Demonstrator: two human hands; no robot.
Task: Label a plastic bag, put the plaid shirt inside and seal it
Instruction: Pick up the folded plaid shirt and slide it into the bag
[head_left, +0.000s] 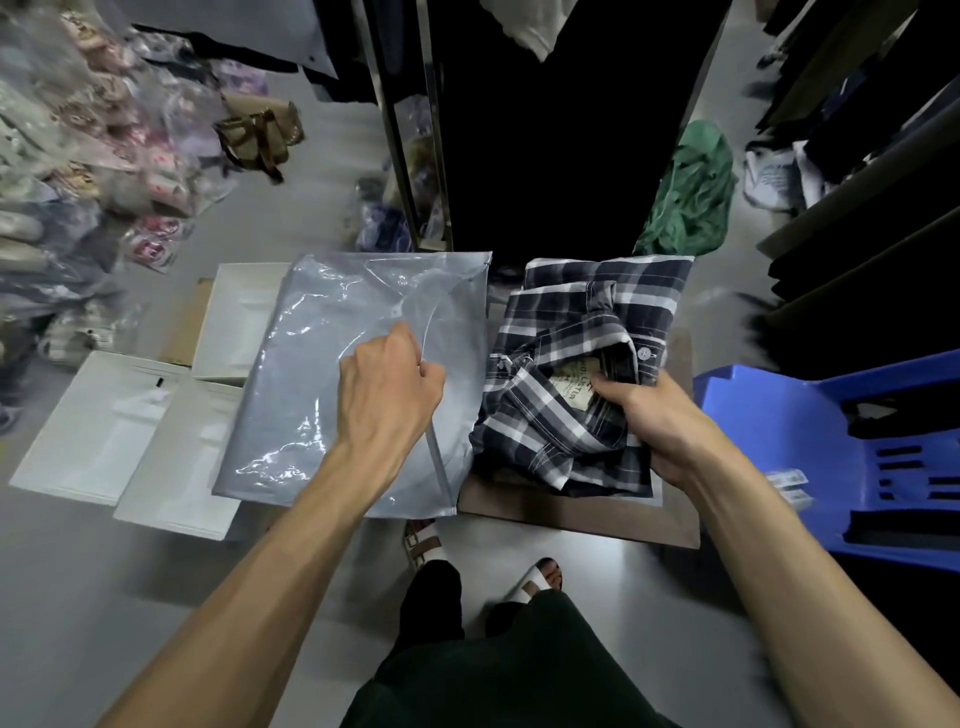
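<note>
A clear plastic bag (322, 374) lies flat in front of me, partly over white packets. My left hand (387, 389) pinches the bag's upper film near its right edge, lifting it slightly. To the right, a folded navy-and-white plaid shirt (587, 332) rests on a brown board (582, 517). My right hand (654, 421) grips the shirt at its collar, next to the woven neck label. I see no label on the bag.
Stacks of white flat packets (114, 431) lie left of the bag. A blue plastic stool (831, 447) stands at right. Bagged garments (93, 135) pile up at far left. A dark rack (545, 130) and a green cloth (691, 192) are ahead. My sandalled feet (426, 540) are below.
</note>
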